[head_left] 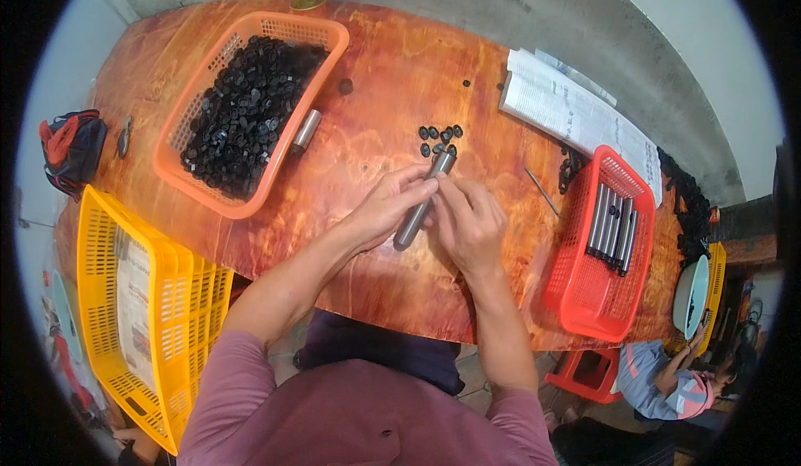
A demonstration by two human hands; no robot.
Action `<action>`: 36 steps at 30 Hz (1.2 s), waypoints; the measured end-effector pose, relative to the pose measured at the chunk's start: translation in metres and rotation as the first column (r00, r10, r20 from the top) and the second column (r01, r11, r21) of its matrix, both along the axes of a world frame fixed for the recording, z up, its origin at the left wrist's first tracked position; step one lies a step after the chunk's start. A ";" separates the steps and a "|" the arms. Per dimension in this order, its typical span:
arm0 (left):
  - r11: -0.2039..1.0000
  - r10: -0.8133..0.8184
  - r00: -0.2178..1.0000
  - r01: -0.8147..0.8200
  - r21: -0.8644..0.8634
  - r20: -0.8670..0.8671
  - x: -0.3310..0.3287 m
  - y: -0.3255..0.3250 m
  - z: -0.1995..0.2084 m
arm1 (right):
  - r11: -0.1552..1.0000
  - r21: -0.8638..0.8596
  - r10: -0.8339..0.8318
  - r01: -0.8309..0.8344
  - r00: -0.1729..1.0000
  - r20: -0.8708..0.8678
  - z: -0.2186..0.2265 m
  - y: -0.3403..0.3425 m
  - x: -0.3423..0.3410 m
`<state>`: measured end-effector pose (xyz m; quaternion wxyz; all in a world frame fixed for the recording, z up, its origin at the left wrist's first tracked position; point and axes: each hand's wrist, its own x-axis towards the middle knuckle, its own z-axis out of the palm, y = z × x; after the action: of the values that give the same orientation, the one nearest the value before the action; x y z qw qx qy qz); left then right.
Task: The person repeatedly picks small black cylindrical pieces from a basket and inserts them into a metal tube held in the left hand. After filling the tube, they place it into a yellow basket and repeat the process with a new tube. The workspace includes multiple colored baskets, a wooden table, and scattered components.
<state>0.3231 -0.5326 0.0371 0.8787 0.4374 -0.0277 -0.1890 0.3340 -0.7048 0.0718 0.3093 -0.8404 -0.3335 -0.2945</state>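
A smooth grey metal tube (pixel 411 226) slants over the middle of the wooden table, its upper end pointing away from me. My left hand (pixel 392 203) grips it from the left, thumb laid across the tube. From the other side, the closed fingers of my right hand (pixel 472 220) press against its upper half. Whether a small part sits between those fingertips is hidden. Just beyond the tube's far end lie several small black oval pieces (pixel 434 133) in a loose group.
An orange basket (pixel 334 45) full of black pieces stands left, a short tube (pixel 307 129) beside it. At right, a red basket (pixel 596 316) holds several tubes, near a thin rod (pixel 542 191) and newspaper (pixel 576 107). Yellow crates (pixel 158 299) stand lower left; a person (pixel 667 382) sits lower right.
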 end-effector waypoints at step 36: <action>0.978 -0.133 0.991 0.129 0.164 0.011 -0.005 -0.001 0.017 | 0.554 0.788 0.701 0.270 0.359 -0.616 -0.017 -0.015 0.006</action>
<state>0.3177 -0.5336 0.0540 0.8253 0.5071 -0.0505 -0.2433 0.3405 -0.7194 0.0550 0.8166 -0.5531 -0.0623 0.1529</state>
